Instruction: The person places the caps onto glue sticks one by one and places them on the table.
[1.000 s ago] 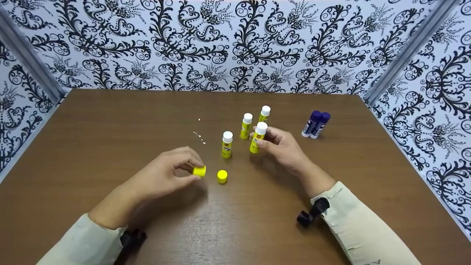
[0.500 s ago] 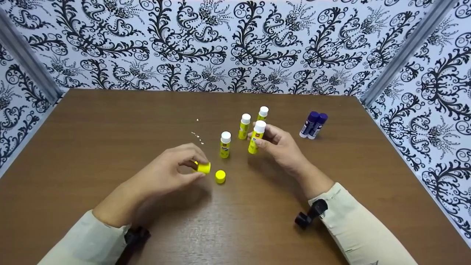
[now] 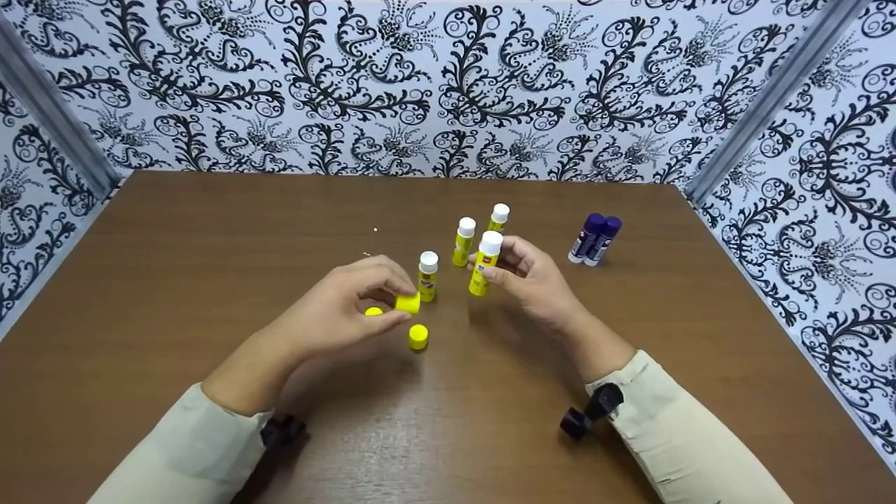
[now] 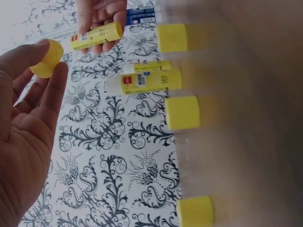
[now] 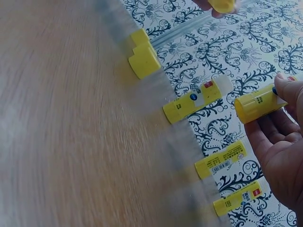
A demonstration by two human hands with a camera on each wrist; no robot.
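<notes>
My left hand (image 3: pixel 336 311) pinches a yellow cap (image 3: pixel 408 302) between thumb and fingertips, raised above the table. In my right hand (image 3: pixel 542 290) is a yellow glue stick (image 3: pixel 483 273), white end up, held off the table. The left wrist view shows the cap (image 4: pixel 48 59) hollow and apart from that glue stick (image 4: pixel 97 38). Three more uncapped glue sticks stand upright: one nearest the left fingertips (image 3: pixel 428 280), another behind (image 3: pixel 463 245), and a third glue stick (image 3: pixel 498 218) partly covered by the right hand. A loose yellow cap (image 3: pixel 418 338) sits below the left thumb.
Another yellow cap (image 3: pixel 374 312) shows through the left hand's grip. In the left wrist view, three caps, including a low one (image 4: pixel 195 212), stand on the table. Two purple-capped glue sticks (image 3: pixel 595 238) stand together at right. White crumbs (image 3: pixel 367 254) lie behind the left hand.
My left hand has moved right and farther from me with its cap, uncovering another cap on the table. The right hand keeps its glue stick and has barely shifted.
</notes>
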